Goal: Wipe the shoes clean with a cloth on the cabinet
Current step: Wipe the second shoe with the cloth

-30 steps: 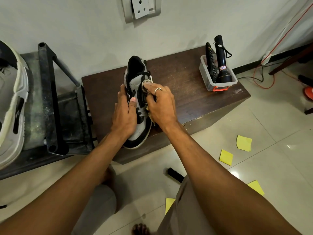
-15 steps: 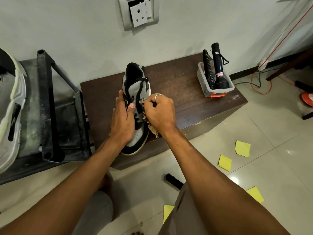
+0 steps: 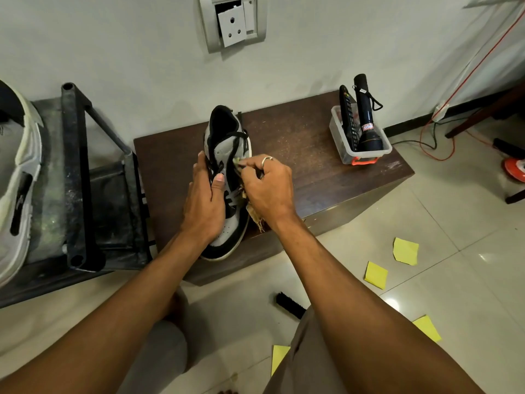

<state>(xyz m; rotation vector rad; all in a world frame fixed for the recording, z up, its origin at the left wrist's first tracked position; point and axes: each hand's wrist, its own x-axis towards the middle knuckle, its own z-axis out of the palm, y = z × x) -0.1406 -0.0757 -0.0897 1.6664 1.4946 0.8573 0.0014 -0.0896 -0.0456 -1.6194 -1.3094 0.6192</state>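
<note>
The black-and-grey shoe (image 3: 224, 150) stands toe toward the person at the front edge of the cabinet (image 3: 312, 155), where it stood a second ago. The left hand (image 3: 203, 206) still grips its left side, thumb curled over the laces. The right hand (image 3: 270, 186), flatter a second ago, now has its fingers (image 3: 250, 164) curled, pinching the cloth (image 3: 255, 216) against the tongue. Farther back on the cabinet, a clear tub (image 3: 341, 146) holds a torch (image 3: 366, 123). Yellow paper squares (image 3: 406, 251) and a brush (image 3: 289, 304) lie on the tiled floor (image 3: 454, 217).
</note>
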